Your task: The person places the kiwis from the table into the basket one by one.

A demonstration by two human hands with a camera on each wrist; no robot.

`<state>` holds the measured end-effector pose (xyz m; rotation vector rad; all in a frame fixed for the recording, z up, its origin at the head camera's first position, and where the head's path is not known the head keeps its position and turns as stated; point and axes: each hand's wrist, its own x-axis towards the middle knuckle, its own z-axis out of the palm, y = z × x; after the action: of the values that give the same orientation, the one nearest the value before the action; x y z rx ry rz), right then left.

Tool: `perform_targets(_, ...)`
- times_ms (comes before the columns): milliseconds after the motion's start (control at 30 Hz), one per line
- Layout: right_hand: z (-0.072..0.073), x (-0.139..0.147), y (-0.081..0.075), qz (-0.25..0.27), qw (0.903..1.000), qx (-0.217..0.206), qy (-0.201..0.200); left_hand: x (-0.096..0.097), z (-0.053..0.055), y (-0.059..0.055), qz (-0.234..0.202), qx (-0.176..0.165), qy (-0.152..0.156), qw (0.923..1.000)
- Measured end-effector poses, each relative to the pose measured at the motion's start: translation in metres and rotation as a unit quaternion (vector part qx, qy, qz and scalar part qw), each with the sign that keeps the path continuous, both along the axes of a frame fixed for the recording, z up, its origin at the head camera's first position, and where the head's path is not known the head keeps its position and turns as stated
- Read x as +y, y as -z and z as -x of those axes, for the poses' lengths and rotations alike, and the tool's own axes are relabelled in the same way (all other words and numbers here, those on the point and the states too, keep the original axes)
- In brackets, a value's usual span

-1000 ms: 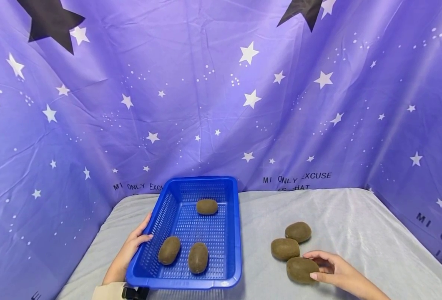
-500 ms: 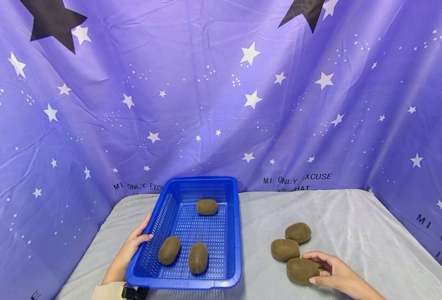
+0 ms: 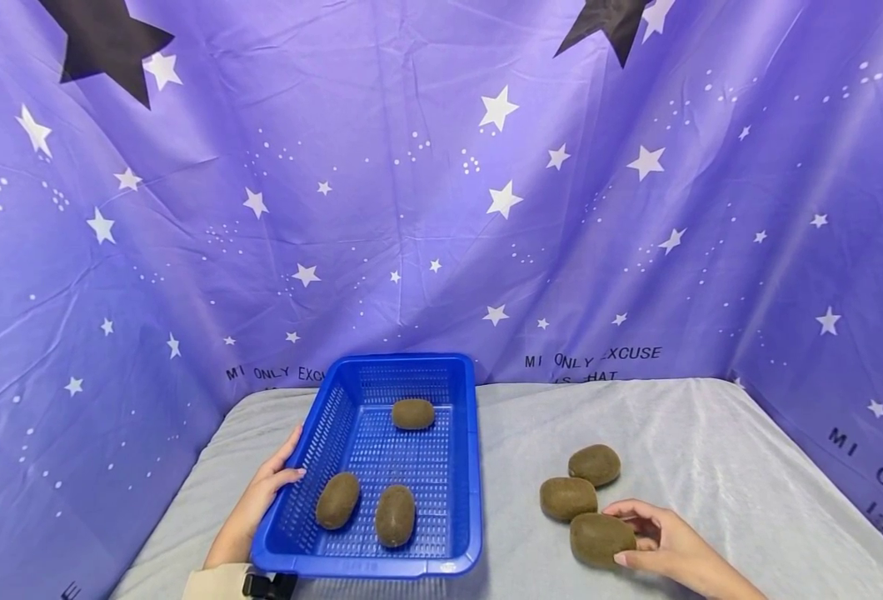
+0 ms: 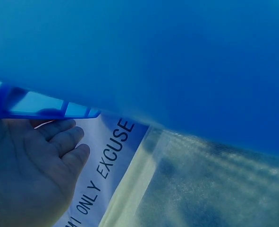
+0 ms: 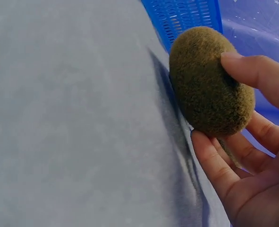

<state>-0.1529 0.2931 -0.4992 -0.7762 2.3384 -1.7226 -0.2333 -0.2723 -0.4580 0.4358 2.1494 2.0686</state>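
Note:
A blue plastic basket [image 3: 474, 467] stands on the left of the cloth, with three brown kiwis inside: one kiwi [image 3: 413, 414] near the far end, two toward the front. My left hand [image 3: 257, 496] grips its left rim, thumb on top; in the left wrist view the fingers are under the rim. To the basket's right, my right hand [image 3: 666, 546] holds a kiwi [image 5: 207, 80] between thumb and fingers. Two more kiwis, the middle one [image 3: 568, 499] and the far one [image 3: 595, 465], lie just beyond it. Whether the held kiwi touches the cloth is unclear.
A pale grey cloth [image 3: 711, 450] covers the table. Purple curtains [image 3: 411, 208] printed with stars rise behind it and along both sides. The basket's far end stands close to the back curtain.
My right hand and the kiwi it holds have shifted very slightly left. My left hand and the basket stay where they were.

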Motion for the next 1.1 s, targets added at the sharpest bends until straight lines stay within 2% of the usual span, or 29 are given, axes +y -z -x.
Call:
perform_targets(300, 0.003, -0.007, -0.013, -0.010, 0.9998, 0.000, 0.018, 0.000, 0.002, 0.000, 0.005, 0.009, 0.002, 0.9999)
perform_targets(533, 0.008, -0.018, -0.020, 0.012, 0.9988, 0.047, 0.004, 0.000, -0.001, -0.001, 0.006, -0.014, 0.006, 0.9999)
perform_targets(633, 0.009, -0.024, -0.024, 0.014, 0.9986, 0.050, 0.005, 0.000, -0.001, -0.001, 0.004, -0.016, 0.005, 0.9999)
perform_targets(800, 0.014, -0.034, -0.033, 0.016, 0.9984, 0.053, 0.012, 0.001, 0.000, -0.001, 0.003, -0.010, 0.003, 0.9999)
perform_targets(1000, 0.024, -0.047, -0.044, 0.023, 0.9967, 0.078, 0.010, 0.001, 0.000, -0.001, -0.001, -0.005, 0.007, 1.0000)
perform_targets(1100, 0.029, -0.054, -0.050, 0.024, 0.9974, 0.067, 0.009, 0.001, 0.000, -0.001, -0.004, -0.009, 0.003, 0.9999)
